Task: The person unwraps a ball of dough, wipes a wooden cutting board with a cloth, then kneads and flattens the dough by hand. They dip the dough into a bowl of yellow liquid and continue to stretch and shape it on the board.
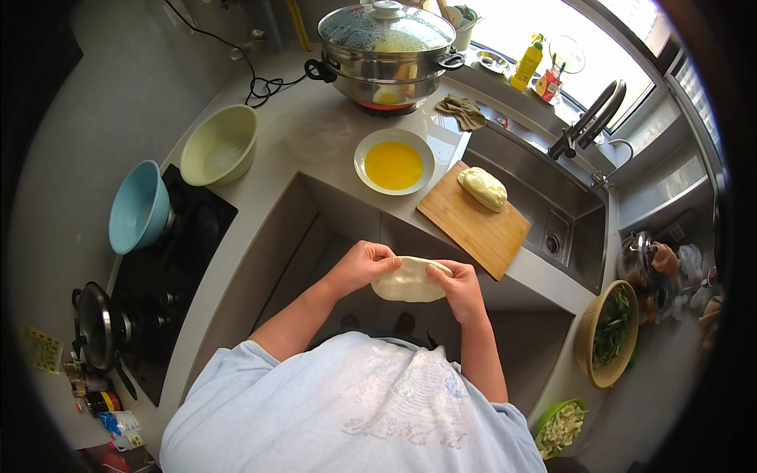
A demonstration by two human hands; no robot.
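Observation:
Between my two hands, a flattened piece of pale dough (pixel 408 282) hangs in the air in front of my shirt. My left hand (pixel 365 264) pinches its upper left edge between thumb and fingers. At the right end, my right hand (pixel 454 282) grips the dough with the thumb on top. Beyond my right hand, a wooden cutting board (pixel 473 227) lies across the sink's near edge, bearing an oblong lump of dough (pixel 483 189). Left of the board stands a white bowl (pixel 394 188) of yellow liquid (pixel 393 165), perhaps beaten egg or oil.
A lidded steel steamer (pixel 384 59) sits on a glowing red burner at the back. The sink (pixel 520 165) with its dark faucet (pixel 591 121) is to the right. Two basins, cream (pixel 219 145) and blue (pixel 139 207), stand left near the black cooktop (pixel 195 236). Greens fill a basket (pixel 585 349).

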